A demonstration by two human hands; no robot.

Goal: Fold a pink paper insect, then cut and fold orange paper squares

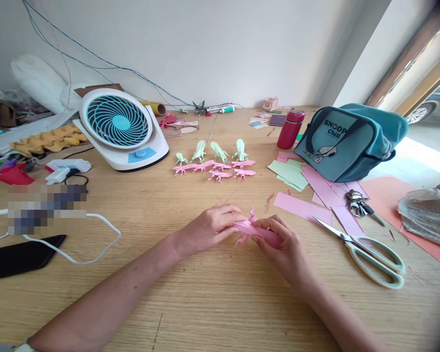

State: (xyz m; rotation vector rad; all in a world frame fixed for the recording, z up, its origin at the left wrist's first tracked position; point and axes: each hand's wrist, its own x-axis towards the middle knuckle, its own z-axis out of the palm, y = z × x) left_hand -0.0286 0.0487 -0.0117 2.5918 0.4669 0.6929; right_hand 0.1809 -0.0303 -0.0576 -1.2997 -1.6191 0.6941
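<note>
Between the thumb and fingers of our right hand (284, 239) we pinch the long body of a pink folded-paper insect (247, 228), its thin legs sticking out on both sides. Our left hand (212, 224) holds the other end, the fingers close together around the tip. We have the piece just above the wooden table (190, 298), near its middle.

Beyond our hands stand pale green paper figures (219, 152), with pink paper figures (244, 173) in front of them. To our right lies a pink strip (300, 207), and the scissors (376, 278) point their blades towards it. Farther out we see green sheets (288, 174), a bunch of keys (357, 205), a teal bag (339, 146) and a red flask (290, 131). On our left, a white fan (119, 122) stands towards the wall, and a white cable (108, 247) loops across the tabletop.
</note>
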